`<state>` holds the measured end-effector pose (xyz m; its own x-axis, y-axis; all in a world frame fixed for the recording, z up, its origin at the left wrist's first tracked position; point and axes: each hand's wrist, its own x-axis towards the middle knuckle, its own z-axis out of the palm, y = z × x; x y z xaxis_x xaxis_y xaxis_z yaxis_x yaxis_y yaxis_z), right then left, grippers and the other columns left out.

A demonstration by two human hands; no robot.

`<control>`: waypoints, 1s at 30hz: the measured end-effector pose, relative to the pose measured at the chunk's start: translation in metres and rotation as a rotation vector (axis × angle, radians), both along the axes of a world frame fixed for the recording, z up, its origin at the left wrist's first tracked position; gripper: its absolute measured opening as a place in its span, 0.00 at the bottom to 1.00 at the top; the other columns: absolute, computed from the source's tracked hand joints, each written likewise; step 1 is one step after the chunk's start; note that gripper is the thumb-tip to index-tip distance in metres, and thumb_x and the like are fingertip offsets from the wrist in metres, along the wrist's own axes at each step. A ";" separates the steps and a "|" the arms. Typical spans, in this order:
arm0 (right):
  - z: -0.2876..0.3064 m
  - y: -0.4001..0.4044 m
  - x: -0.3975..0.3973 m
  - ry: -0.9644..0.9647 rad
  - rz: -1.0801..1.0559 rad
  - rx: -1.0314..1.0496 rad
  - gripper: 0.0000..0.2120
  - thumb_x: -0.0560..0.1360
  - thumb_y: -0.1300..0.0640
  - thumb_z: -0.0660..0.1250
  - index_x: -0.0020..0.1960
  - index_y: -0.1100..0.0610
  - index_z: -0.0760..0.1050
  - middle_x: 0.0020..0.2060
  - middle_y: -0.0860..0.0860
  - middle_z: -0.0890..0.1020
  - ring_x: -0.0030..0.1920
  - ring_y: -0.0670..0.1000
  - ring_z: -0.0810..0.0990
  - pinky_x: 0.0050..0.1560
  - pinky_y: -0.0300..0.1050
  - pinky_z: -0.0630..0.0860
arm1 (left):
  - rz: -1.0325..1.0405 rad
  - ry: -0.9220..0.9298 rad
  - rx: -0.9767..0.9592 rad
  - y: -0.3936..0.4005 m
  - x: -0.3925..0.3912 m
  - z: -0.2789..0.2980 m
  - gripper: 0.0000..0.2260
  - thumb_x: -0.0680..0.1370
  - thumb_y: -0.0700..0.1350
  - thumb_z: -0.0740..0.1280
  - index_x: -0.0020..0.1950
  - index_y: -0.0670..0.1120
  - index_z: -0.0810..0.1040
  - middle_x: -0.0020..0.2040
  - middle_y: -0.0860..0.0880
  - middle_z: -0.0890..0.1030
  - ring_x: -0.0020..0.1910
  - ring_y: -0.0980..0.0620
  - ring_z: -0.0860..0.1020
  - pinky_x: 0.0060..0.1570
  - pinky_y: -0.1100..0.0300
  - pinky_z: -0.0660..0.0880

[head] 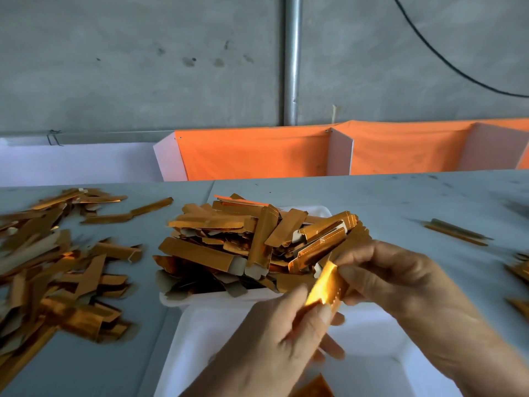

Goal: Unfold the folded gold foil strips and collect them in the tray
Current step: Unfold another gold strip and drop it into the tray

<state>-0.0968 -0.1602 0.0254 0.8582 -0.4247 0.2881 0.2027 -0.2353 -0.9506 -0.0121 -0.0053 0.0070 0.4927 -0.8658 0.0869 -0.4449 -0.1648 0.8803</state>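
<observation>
The left hand (283, 333) comes up from the lower centre of the frame, its thumb and fingers pinching the lower end of a gold foil strip (323, 287). The right hand (380, 273), entering from the lower right, pinches the upper end of the same strip between thumb and forefinger. The strip hangs between the two hands, tilted from upper right to lower left, and its bright face catches the light. It sits above the near edge of the heaped white tray (320, 210), just in front of the pile.

That tray lies in the middle of the frame on the grey desk (372, 196) and is heaped with foil strips (229, 242), lying crosswise over one another, some showing a pale cardboard back. A second white tray (200, 339) stands directly below the hands at the bottom centre; one gold piece (315, 385) shows in it at the bottom edge of the frame.

At the left of the frame a loose heap of strips (57, 267) spreads over the desk, blurred at its outer edge. A single strip (455, 232) lies well apart at the right, and more gold pieces (519, 270) show at the right edge, too blurred to make out. Behind the desk stand orange fabric bins (252, 156) with white dividers, then a grey concrete wall (143, 67) with a metal pipe (292, 58) and a black cable (446, 53) in the upper right.
</observation>
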 end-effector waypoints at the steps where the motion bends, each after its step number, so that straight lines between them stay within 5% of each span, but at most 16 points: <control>1: -0.002 0.001 0.001 -0.003 -0.044 0.007 0.03 0.67 0.60 0.70 0.40 0.56 0.83 0.36 0.57 0.84 0.37 0.54 0.83 0.39 0.40 0.80 | 0.064 -0.095 0.038 -0.003 0.001 0.000 0.23 0.74 0.62 0.54 0.67 0.58 0.68 0.51 0.60 0.81 0.47 0.65 0.79 0.50 0.68 0.76; 4: -0.004 0.001 0.003 0.000 -0.182 -0.034 0.10 0.72 0.66 0.69 0.40 0.52 0.83 0.36 0.53 0.85 0.36 0.53 0.85 0.42 0.43 0.82 | 0.284 -0.373 0.044 -0.005 0.002 -0.005 0.24 0.73 0.64 0.61 0.66 0.70 0.53 0.47 0.76 0.67 0.46 0.75 0.69 0.47 0.82 0.66; 7: -0.002 0.004 0.001 -0.027 -0.208 -0.030 0.09 0.73 0.65 0.68 0.42 0.54 0.83 0.38 0.52 0.86 0.38 0.52 0.86 0.44 0.45 0.82 | 0.345 -0.549 0.025 -0.006 0.002 -0.010 0.29 0.73 0.63 0.63 0.66 0.70 0.48 0.51 0.77 0.61 0.49 0.74 0.64 0.45 0.84 0.60; 13: 0.002 0.008 -0.001 -0.101 -0.163 -0.006 0.10 0.70 0.54 0.65 0.47 0.55 0.81 0.38 0.53 0.85 0.39 0.52 0.85 0.38 0.38 0.80 | 0.334 -0.588 -0.150 -0.003 0.007 -0.014 0.28 0.74 0.59 0.64 0.70 0.68 0.56 0.56 0.76 0.62 0.56 0.72 0.65 0.54 0.81 0.64; 16: 0.001 0.003 -0.002 -0.032 -0.117 0.072 0.11 0.69 0.52 0.67 0.47 0.54 0.82 0.36 0.52 0.85 0.36 0.50 0.84 0.36 0.36 0.79 | 0.306 -0.546 -0.201 -0.002 0.007 -0.013 0.26 0.75 0.54 0.67 0.70 0.67 0.61 0.59 0.73 0.68 0.60 0.69 0.67 0.60 0.73 0.67; 19: 0.002 -0.001 -0.006 0.060 0.010 0.197 0.13 0.68 0.48 0.68 0.46 0.55 0.84 0.33 0.51 0.81 0.33 0.48 0.79 0.33 0.36 0.76 | 0.289 -0.560 -0.222 -0.002 0.009 -0.010 0.25 0.75 0.49 0.68 0.66 0.69 0.63 0.59 0.77 0.66 0.61 0.72 0.67 0.59 0.76 0.66; 23: 0.004 -0.004 -0.006 0.141 0.152 0.549 0.07 0.62 0.65 0.75 0.40 0.60 0.84 0.35 0.57 0.81 0.31 0.51 0.81 0.30 0.41 0.79 | 0.258 -0.616 -0.205 -0.001 0.011 -0.010 0.22 0.77 0.46 0.66 0.68 0.63 0.68 0.56 0.74 0.72 0.60 0.69 0.69 0.56 0.80 0.64; 30: 0.009 -0.004 -0.006 0.086 0.148 0.705 0.04 0.64 0.57 0.72 0.36 0.58 0.83 0.31 0.59 0.80 0.28 0.53 0.82 0.27 0.43 0.79 | 0.141 -0.670 -0.246 -0.001 0.006 0.000 0.22 0.77 0.46 0.61 0.72 0.52 0.68 0.62 0.63 0.72 0.58 0.66 0.72 0.53 0.81 0.65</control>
<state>-0.1027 -0.1640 0.0348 0.9282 -0.3627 -0.0825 0.1029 0.4635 -0.8801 -0.0065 -0.0060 0.0067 0.3708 -0.7145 0.5933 -0.8908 -0.0928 0.4449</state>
